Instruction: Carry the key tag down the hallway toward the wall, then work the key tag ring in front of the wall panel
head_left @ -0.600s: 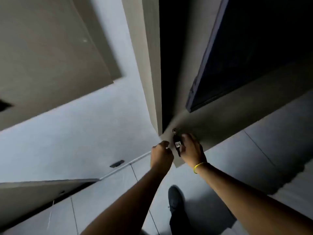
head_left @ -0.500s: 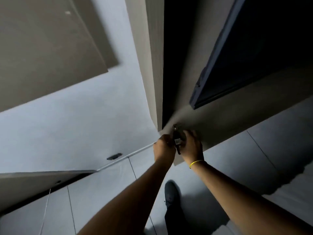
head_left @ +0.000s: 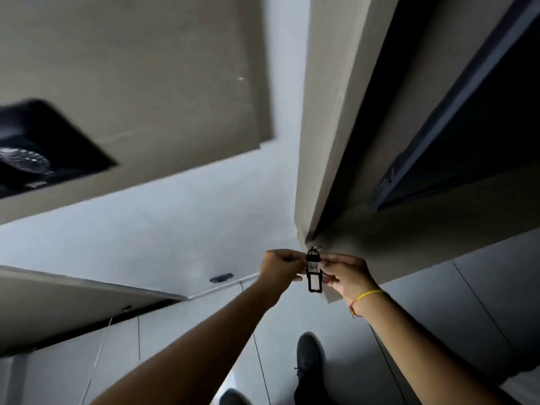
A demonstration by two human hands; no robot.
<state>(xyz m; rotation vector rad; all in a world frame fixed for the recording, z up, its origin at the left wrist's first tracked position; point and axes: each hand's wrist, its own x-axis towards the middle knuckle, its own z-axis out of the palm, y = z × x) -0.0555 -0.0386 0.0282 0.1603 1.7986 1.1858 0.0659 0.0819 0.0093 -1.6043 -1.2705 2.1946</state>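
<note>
A black key tag (head_left: 314, 274) with a white label reading 407 hangs from a key at the lower corner of a beige panel (head_left: 380, 247). My left hand (head_left: 280, 268) is curled beside the tag's left edge, fingers pinching it near the label. From the other side my right hand (head_left: 344, 276), a yellow string band on its wrist, holds the tag's right edge with its fingertips. The key itself is mostly hidden above the tag.
A beige door edge (head_left: 324, 112) rises above the hands, with a dark gap to its right. A dark framed panel (head_left: 467, 97) sits at the upper right. My dark shoes (head_left: 309, 361) stand on a grey tiled floor (head_left: 482, 317). A black square recess (head_left: 43, 150) shows at left.
The view has tilted, bringing the black recess into sight at left. Both hands have drawn slightly apart, so the tag with its 407 label now hangs plainly visible between them.
</note>
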